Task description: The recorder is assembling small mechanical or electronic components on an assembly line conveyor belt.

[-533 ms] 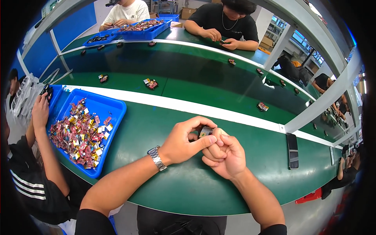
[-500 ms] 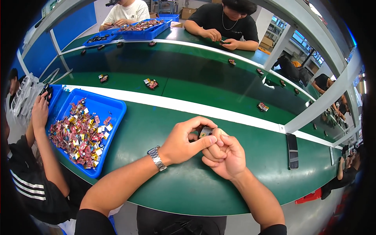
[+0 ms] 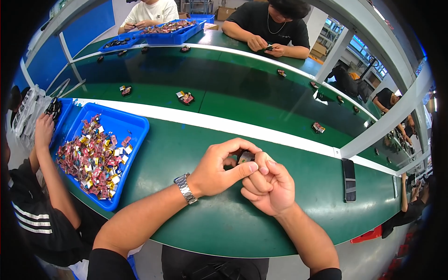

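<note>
Over the green bench [image 3: 224, 228], both my hands meet around a small black-cased electronic part [image 3: 246, 157] with a pale silvery piece showing on it. My left hand [image 3: 217, 168], a metal watch [image 3: 185, 188] at its wrist, curls around the part, thumb along the near side and fingers around the far side. My right hand [image 3: 269, 186] is closed against the part's right edge, its fingers folded and the thumb pressed on the index finger. Whatever is inside that pinch is hidden. Most of the part is covered by my fingers.
At left, a blue tray [image 3: 144, 128] holds many small red circuit boards with silvery and yellow pieces. A co-worker's hand [image 3: 44, 128] reaches into another tray. Beyond a white rail [image 3: 210, 125], a green conveyor [image 3: 154, 100] carries several parts. A black phone [image 3: 349, 179] lies right.
Parts on the conveyor have shifted slightly right. The left co-worker's hand has moved a little. My hands keep nearly the same hold on the part.
</note>
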A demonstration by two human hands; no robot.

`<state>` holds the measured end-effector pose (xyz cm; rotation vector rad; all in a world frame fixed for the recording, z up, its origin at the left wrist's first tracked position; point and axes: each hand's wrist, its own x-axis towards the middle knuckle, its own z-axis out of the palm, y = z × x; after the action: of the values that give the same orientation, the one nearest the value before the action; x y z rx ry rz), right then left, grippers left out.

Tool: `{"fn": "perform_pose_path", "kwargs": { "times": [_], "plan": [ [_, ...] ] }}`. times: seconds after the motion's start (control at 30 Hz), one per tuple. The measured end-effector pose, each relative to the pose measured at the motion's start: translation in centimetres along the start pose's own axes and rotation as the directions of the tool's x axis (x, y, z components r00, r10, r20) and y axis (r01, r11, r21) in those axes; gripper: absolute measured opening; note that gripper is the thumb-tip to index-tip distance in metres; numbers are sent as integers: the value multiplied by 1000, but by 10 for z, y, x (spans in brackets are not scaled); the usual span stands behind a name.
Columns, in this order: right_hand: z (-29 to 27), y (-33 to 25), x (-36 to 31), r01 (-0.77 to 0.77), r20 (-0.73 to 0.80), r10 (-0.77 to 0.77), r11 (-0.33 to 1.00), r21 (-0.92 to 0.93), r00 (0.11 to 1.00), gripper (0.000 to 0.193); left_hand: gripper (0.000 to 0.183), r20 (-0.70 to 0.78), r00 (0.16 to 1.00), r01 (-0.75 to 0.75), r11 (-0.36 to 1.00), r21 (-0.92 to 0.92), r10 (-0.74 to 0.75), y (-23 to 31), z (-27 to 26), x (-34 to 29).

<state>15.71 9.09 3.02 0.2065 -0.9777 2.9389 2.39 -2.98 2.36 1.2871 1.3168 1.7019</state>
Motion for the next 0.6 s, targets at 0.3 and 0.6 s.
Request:
{"fn": "perform_pose_path", "kwargs": {
  "times": [0.3,0.6],
  "plan": [
    [-1,0,1,6,1,-6,1000,-20,1000,23,32,9,999,47,998,37,-47,4,-1,0],
    [-2,2,0,1,43,-3,999,44,999,23,27,-8,999,41,998,44,-41,4,1,0]
  ]
}}
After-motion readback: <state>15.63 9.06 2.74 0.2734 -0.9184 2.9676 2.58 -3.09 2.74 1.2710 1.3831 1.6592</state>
